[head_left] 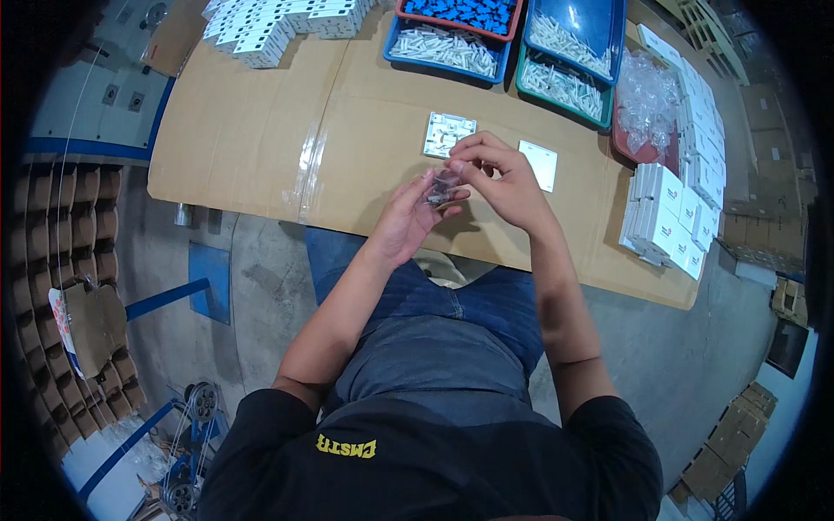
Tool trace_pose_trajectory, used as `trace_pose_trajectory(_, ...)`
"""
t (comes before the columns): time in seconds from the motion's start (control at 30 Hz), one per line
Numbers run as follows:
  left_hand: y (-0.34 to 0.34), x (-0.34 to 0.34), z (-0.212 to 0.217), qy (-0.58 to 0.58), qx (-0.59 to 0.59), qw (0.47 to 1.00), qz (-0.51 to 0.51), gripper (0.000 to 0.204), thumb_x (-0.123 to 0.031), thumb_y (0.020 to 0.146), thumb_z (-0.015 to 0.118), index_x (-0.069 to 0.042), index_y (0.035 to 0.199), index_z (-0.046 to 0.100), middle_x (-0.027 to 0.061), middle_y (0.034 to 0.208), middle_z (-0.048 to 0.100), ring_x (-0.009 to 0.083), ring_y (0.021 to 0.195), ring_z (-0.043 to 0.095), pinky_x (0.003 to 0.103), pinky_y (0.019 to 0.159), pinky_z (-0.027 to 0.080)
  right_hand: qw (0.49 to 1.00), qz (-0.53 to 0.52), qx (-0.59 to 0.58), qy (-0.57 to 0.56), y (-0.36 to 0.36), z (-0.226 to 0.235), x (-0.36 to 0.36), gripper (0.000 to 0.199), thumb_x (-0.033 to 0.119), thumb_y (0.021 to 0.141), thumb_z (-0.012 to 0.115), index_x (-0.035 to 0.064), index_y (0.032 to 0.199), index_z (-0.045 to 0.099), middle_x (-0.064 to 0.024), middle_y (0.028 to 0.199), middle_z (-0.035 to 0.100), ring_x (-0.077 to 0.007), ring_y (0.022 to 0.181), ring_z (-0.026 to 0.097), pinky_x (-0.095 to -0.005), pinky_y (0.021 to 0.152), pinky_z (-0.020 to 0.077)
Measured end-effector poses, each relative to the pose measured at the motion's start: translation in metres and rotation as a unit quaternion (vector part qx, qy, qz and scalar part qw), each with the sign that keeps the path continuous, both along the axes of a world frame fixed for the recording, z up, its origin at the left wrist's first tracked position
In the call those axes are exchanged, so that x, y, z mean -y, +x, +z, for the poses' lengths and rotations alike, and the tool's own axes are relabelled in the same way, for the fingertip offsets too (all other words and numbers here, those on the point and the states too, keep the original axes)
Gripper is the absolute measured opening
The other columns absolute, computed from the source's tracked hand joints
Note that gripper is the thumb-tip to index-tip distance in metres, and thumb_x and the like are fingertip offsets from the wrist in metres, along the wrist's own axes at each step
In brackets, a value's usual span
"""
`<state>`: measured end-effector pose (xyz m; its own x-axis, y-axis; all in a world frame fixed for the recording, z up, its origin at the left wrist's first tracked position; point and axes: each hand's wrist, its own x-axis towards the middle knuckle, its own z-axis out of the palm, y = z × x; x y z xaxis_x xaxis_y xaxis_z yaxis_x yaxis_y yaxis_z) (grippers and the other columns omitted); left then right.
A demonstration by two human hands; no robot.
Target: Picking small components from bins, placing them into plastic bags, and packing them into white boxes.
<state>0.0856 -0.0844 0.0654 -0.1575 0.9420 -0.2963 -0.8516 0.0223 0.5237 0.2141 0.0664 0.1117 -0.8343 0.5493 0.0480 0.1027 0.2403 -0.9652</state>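
Small clear plastic bag (441,187) with dark bits inside — held up above the near edge of the bench (261,130), between both hands. Contents too small to make out.

Left hand (408,217): palm up, fingers curled under the bag, cradling it. Right hand (502,178): fingers bent over, thumb and forefinger pinching the bag's top.

Just beyond the hands, flat on the cardboard-covered bench: a white square plate with ribbed back (448,134), facing up. Just right of the right hand, a plain white square plate (539,163), lying flat — apart from the first.

Farther back: blue tray of white sticks (445,48), a red tray of blue parts (465,13) overlapping its far edge, a second blue tray (578,35) and a green tray (565,87), both with white pieces. Right side: a red tray heaped with clear bags (645,104), then stacks of small white boxes (673,217) along the bench edge. More white boxes (278,26) at far left.

Person seated, blue jeans, black shirt; concrete floor below.
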Motion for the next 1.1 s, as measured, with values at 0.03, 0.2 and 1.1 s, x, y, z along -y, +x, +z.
trace_pose_trajectory(0.03,-0.003,0.002,-0.002,0.019,-0.016,0.999,-0.031,0.040,-0.034,0.109,0.051,-0.002,0.131,0.062,0.0113,0.124,0.069,0.0233,0.119,0.066,0.037,0.098,0.052,1.000,-0.005,0.005,0.020,0.000,0.001,-0.005,0.012,0.009,0.099,0.067,0.0027,0.105,0.075,-0.0031,0.109,0.069,-0.0085,0.088,0.061,-0.0252,0.076,0.0486)
trace_pose_trajectory(0.2,-0.039,0.020,0.004,0.138,-0.172,0.942,-0.252,0.047,-0.030,0.103,0.063,0.003,0.136,0.059,0.0142,0.121,0.071,0.0226,0.122,0.064,0.035,0.104,0.049,0.995,-0.077,0.021,0.055,-0.004,-0.021,-0.043,0.016,0.014,0.097,0.069,0.0017,0.105,0.075,-0.0035,0.098,0.073,-0.0103,0.083,0.062,-0.0269,0.073,0.0492)
trace_pose_trajectory(1.1,-0.033,0.019,-0.013,0.032,0.171,0.984,0.025,0.052,-0.040,0.111,0.041,-0.003,0.148,0.048,0.0111,0.138,0.062,0.0318,0.125,0.061,0.046,0.105,0.051,0.893,-0.265,0.183,0.315,-0.120,-0.079,-0.177,0.019,0.028,0.087,0.068,0.0136,0.094,0.077,-0.0122,0.094,0.076,-0.0348,0.089,0.073,-0.0461,0.075,0.0573)
